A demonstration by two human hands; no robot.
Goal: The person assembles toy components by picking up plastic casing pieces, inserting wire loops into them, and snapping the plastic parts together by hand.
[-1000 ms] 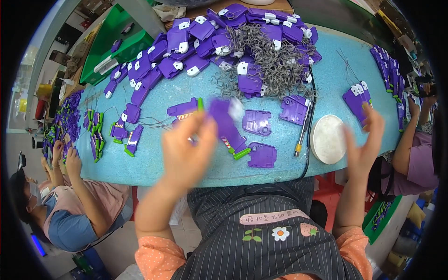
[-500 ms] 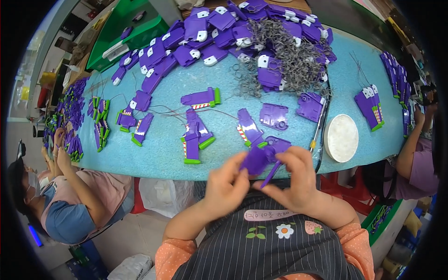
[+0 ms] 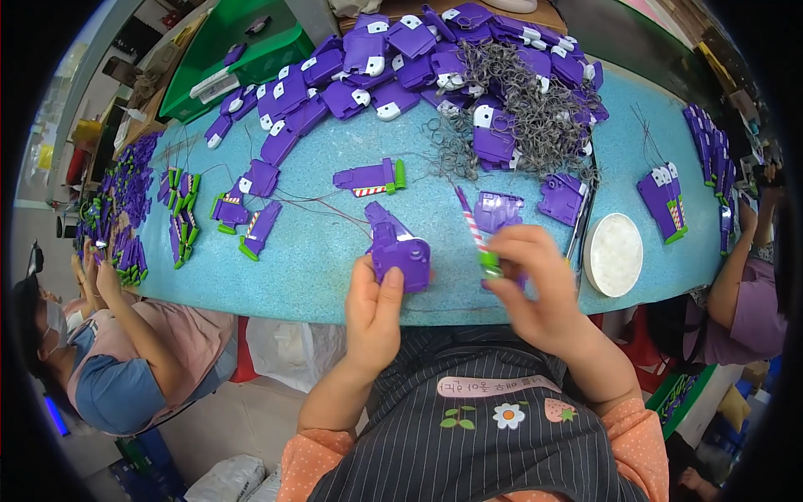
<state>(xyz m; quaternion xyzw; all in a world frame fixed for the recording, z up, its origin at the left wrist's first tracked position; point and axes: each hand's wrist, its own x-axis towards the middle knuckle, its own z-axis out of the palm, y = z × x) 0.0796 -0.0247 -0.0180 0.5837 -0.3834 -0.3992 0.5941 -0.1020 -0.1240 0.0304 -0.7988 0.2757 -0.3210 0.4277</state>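
Near the front edge of the table, my left hand (image 3: 374, 314) pinches a purple plastic housing piece (image 3: 407, 258) between thumb and fingers. Behind that piece, a longer purple wing part (image 3: 381, 219) shows, partly covered. To its right, my right hand (image 3: 535, 280) grips a wing-shaped part with red-and-white stripes and a green end (image 3: 474, 232), held tilted on edge and slightly blurred. A purple shell piece (image 3: 499, 211) lies just beyond my right hand, and another (image 3: 562, 199) sits further right. Some purple plastic under my right hand is mostly hidden.
A big heap of purple-and-white parts (image 3: 368, 52) fills the far side, with a tangle of grey wires (image 3: 535, 105) over it. A white round bowl (image 3: 613, 255) stands at right. Wired wing parts (image 3: 368, 177) lie at left. Co-workers (image 3: 142, 335) sit on both sides.
My hands have moved apart. My left hand has shifted left with a purple housing piece over a wing part; my right hand now holds a striped, green-ended wing part.
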